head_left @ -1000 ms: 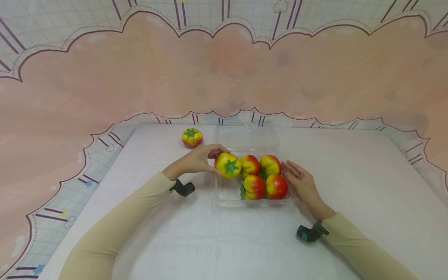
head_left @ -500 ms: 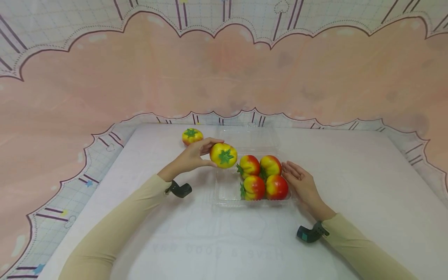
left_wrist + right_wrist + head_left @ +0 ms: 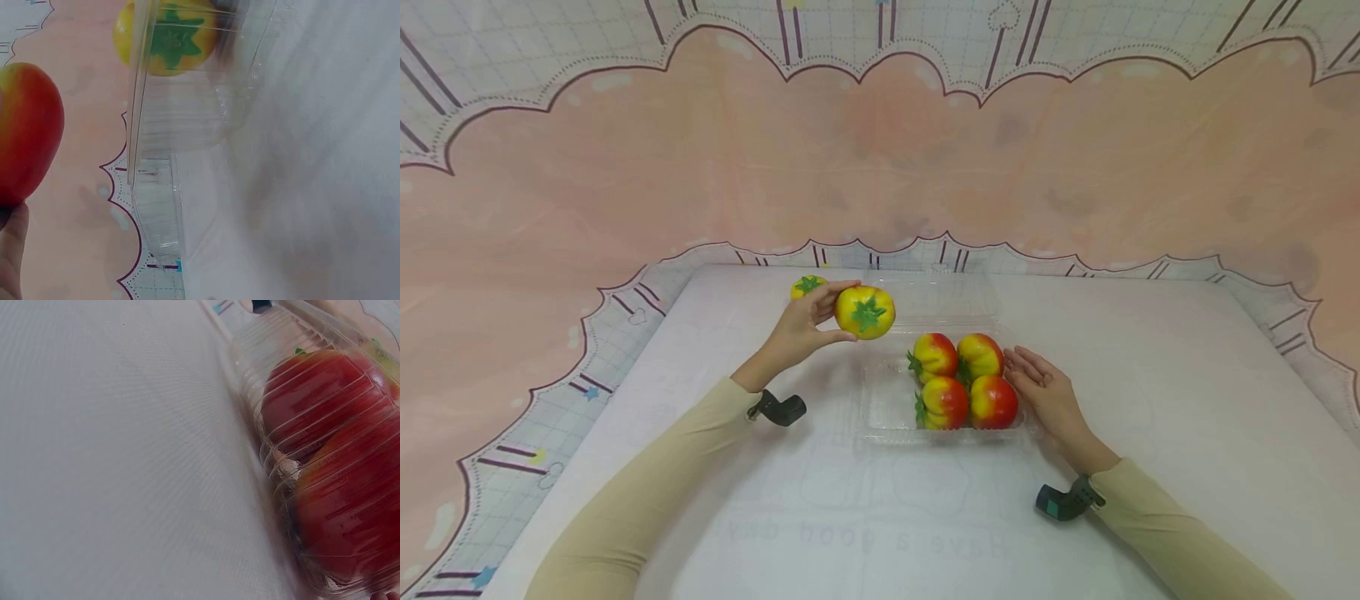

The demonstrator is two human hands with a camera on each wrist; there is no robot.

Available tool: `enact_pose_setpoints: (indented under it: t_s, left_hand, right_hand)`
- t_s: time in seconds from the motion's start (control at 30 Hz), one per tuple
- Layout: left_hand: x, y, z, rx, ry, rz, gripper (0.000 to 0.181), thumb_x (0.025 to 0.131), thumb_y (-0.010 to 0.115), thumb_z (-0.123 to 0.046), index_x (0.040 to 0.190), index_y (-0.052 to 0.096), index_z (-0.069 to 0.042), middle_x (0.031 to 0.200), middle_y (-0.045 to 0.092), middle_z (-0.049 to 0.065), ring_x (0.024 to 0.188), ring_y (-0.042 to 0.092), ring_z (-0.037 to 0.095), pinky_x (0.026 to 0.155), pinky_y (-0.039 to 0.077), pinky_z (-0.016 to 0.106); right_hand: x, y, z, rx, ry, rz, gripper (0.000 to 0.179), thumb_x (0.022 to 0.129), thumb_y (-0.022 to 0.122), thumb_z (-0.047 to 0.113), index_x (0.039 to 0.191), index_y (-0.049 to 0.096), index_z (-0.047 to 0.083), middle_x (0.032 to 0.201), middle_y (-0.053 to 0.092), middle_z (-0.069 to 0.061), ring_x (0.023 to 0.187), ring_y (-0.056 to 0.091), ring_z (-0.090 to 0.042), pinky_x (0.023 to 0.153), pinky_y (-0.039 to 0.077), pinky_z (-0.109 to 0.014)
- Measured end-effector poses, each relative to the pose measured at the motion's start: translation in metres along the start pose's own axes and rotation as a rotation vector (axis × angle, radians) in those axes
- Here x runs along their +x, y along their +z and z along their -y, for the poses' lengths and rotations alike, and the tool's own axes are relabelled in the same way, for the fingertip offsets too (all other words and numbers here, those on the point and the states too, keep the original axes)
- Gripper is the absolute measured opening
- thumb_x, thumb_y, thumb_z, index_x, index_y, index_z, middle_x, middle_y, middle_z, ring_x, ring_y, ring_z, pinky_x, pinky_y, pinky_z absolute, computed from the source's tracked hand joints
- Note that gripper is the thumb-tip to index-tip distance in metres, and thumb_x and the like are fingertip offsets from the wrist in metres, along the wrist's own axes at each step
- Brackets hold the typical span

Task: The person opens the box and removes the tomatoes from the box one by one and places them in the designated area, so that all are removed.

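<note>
My left hand [image 3: 801,332] grips a yellow-and-red tomato [image 3: 865,313] by its side, raised above the back left of a clear plastic box. The green star-shaped leaf on it faces me; the left wrist view shows its red skin [image 3: 30,134]. Several red-and-yellow tomatoes [image 3: 945,402] lie in the right part of the open box [image 3: 886,407], in two rows. My right hand [image 3: 1051,400] rests at the box's right side with relaxed fingers and holds nothing. Through the ribbed wall [image 3: 284,469], the right wrist view shows red tomatoes [image 3: 315,400].
Another tomato [image 3: 805,287] sits at the back left of the white table [image 3: 760,492], partly hidden behind my left fingers. The box's clear lid [image 3: 928,293] lies folded back towards the far edge. A patterned cloth [image 3: 880,167] hangs behind.
My left hand has lifted the tomato up and to the left, away from the other tomatoes in the box. One uncovered tomato there has tipped slightly left. My right hand stays put.
</note>
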State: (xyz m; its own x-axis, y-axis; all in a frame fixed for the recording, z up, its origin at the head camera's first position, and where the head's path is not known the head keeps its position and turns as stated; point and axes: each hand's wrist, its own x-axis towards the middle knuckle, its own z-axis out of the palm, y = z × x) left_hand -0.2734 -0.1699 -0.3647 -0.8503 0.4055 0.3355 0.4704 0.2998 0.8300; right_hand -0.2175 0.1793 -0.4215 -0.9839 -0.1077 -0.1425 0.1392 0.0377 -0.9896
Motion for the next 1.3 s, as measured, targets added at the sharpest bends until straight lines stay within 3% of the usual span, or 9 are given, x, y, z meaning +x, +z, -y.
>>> enact_pose_setpoints:
  t_s: [0.33, 0.7, 0.9, 1.1, 1.3]
  left_hand:
    - [-0.004, -0.011, 0.005, 0.029, -0.003, -0.141, 0.070, 0.074, 0.074, 0.003, 0.137, 0.045, -0.004, 0.140, 0.049, 0.015, 0.122, 0.055, 0.030, 0.088, 0.052, 0.019]
    - [-0.007, -0.026, 0.014, -0.019, -0.004, -0.248, 0.071, 0.074, 0.073, 0.008, 0.137, 0.041, 0.000, 0.143, 0.045, 0.017, 0.130, 0.046, 0.030, 0.101, 0.042, 0.017]
    - [-0.008, -0.038, 0.023, -0.052, -0.014, -0.317, 0.070, 0.075, 0.071, 0.010, 0.137, 0.039, 0.002, 0.145, 0.042, 0.019, 0.136, 0.040, 0.026, 0.104, 0.039, 0.018]
    - [-0.009, -0.049, 0.031, -0.043, -0.030, -0.360, 0.070, 0.075, 0.071, 0.007, 0.137, 0.038, 0.001, 0.145, 0.043, 0.015, 0.136, 0.040, 0.024, 0.105, 0.038, 0.020]
    - [-0.012, -0.058, 0.039, -0.006, -0.067, -0.404, 0.071, 0.075, 0.072, 0.005, 0.137, 0.038, -0.001, 0.145, 0.043, 0.014, 0.136, 0.040, 0.025, 0.106, 0.038, 0.026]
  right_hand:
    - [-0.001, -0.001, -0.001, -0.015, 0.009, -0.003, 0.056, 0.098, 0.047, 0.013, 0.148, 0.022, 0.001, 0.151, 0.030, -0.017, 0.098, 0.050, 0.020, 0.090, 0.044, -0.006]
    - [0.000, -0.003, -0.002, -0.025, -0.005, -0.004, 0.056, 0.098, 0.047, 0.011, 0.147, 0.023, 0.000, 0.151, 0.031, -0.017, 0.096, 0.050, 0.022, 0.089, 0.043, -0.006]
    - [0.000, -0.003, -0.002, -0.045, 0.010, -0.003, 0.056, 0.099, 0.046, 0.014, 0.148, 0.022, 0.002, 0.151, 0.031, -0.015, 0.104, 0.050, 0.017, 0.092, 0.042, -0.008]
    - [0.001, -0.003, -0.004, -0.041, 0.018, -0.006, 0.055, 0.099, 0.046, 0.014, 0.148, 0.023, 0.003, 0.152, 0.031, -0.014, 0.105, 0.051, 0.015, 0.093, 0.043, -0.009]
    - [0.002, -0.002, -0.003, -0.070, 0.019, -0.001, 0.056, 0.099, 0.046, 0.017, 0.148, 0.023, 0.004, 0.151, 0.032, -0.013, 0.118, 0.052, 0.005, 0.093, 0.042, -0.009]
